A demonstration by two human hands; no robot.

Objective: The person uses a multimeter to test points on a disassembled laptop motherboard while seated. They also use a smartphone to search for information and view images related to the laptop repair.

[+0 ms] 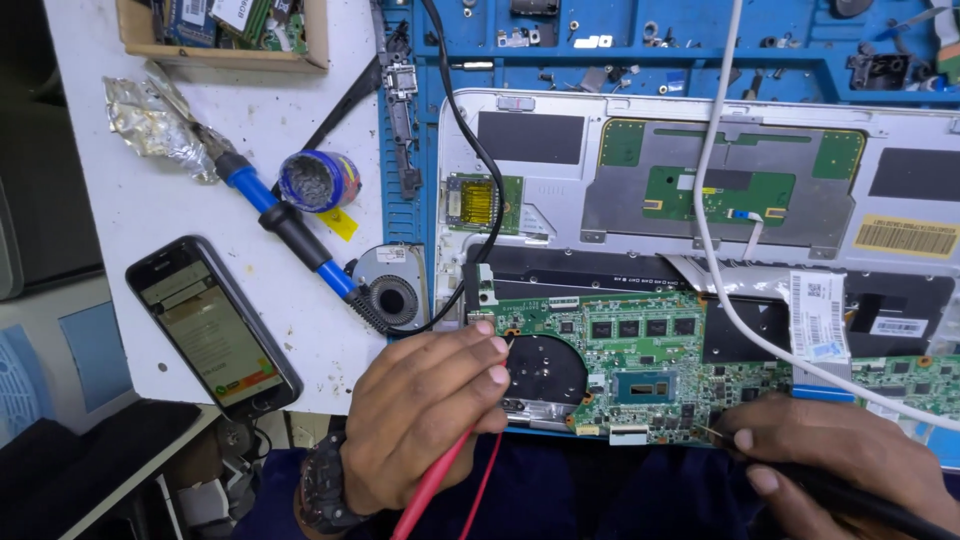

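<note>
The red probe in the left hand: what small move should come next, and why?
Probably lower the red probe tip onto the metal by the round cutout of the green circuit board. The left hand rests on the board's corner, while the right hand already has its black probe tip at the board's lower edge.

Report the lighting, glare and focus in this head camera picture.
Head view: bright, even overhead light; soft shadows beneath the left hand holding the red probe; mild glare on the black smartphone's screen; green laptop motherboard sharp; right hand with black probe slightly soft at the frame edge.
</note>
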